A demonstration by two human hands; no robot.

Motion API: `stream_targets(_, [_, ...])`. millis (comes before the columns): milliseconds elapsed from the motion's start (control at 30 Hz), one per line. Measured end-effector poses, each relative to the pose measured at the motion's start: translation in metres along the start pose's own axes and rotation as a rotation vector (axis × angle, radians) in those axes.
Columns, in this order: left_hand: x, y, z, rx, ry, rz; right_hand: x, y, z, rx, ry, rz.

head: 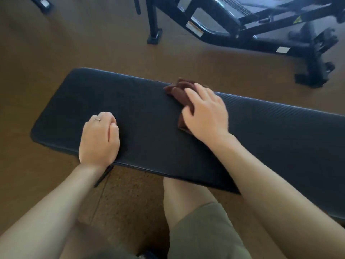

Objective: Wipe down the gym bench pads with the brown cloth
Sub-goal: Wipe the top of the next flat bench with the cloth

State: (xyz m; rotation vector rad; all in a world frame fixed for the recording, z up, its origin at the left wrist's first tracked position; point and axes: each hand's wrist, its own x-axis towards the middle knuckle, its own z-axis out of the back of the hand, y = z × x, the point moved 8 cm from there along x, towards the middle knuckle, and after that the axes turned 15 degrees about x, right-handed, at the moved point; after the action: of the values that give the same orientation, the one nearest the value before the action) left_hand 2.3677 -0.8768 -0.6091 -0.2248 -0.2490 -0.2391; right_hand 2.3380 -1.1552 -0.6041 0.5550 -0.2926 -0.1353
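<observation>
A person's right hand (206,113) pressed the bunched brown cloth (179,91) against the far edge of the black bench pad (149,131), fingers spread flat over it rather than gripping. The left hand (99,137) rested near the pad's left end, fingers curled into a loose fist that held nothing. With the cloth so close to the edge, a further outward stroke risked pushing it off onto the brown floor (93,43).

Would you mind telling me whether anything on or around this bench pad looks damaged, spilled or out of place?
Nothing stands out. The black bench pad looks intact and dry, with the bunched brown cloth under the right hand.
</observation>
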Motion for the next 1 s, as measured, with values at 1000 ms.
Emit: stream_targets(1000, [0.047, 0.119, 0.012, 0.016, 0.015, 0.007, -0.011, 0.124, -0.081, -0.077, -0.106, -0.316])
